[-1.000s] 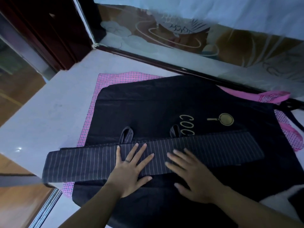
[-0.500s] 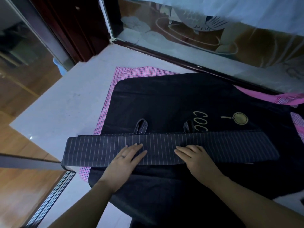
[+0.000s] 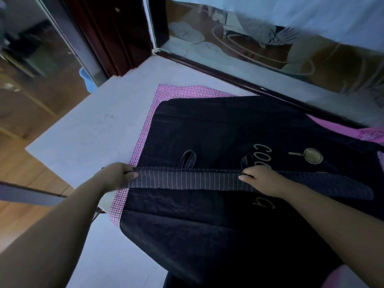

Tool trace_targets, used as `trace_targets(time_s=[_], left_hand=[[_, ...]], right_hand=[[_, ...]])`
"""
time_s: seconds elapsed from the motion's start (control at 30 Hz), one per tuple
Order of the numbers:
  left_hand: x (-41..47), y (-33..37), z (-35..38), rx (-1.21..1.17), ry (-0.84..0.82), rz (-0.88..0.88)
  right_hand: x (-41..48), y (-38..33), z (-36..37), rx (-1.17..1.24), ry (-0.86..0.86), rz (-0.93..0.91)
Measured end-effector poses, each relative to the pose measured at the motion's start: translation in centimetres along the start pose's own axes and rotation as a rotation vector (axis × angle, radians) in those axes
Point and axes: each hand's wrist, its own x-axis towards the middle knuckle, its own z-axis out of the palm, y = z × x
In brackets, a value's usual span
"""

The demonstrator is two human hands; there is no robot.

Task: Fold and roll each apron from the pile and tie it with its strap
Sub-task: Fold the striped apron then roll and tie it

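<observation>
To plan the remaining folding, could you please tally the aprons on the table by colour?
Pinstriped apron, gripped by the left hand and right hand: 1
Dark apron with gold lettering: 1
Pink checked apron underneath: 1
Total: 3

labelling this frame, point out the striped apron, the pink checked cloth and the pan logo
striped apron [image 3: 187, 180]: head view, middle of the folded band
pink checked cloth [image 3: 145, 132]: head view, bare left edge
pan logo [image 3: 312, 155]: head view, the round pan part
</observation>
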Motion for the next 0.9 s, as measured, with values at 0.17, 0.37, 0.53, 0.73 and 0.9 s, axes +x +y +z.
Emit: trace_targets(time_s=[0.17,0.37,0.53,0.73,0.9], left_hand=[[0.1,-0.9,-1.0,0.366,0.118,-0.223],[-0.9,2.1,1.1,0.327,0.714,-0.122],[-2.4,11.0,7.9,0.424,0.69,0.701],[-0.6,13.9,12.1,0.655,0.328,0.602],[-0.3,14.7,11.5,0.703,0.177,0.606]], right_hand=[[1.8,-0.6,-0.1,-0.158,-0.031,0.096],[3.6,-0.7,-1.0,-0.105,-0.187,0.157],[3.8,-0.7,-1.4,-0.04,-0.227,0.146],[3.7,-0.6,-2.0,0.033,-0.256,0.138],[2.7,-0.9,-2.2,0.058,-0.179,0.094]])
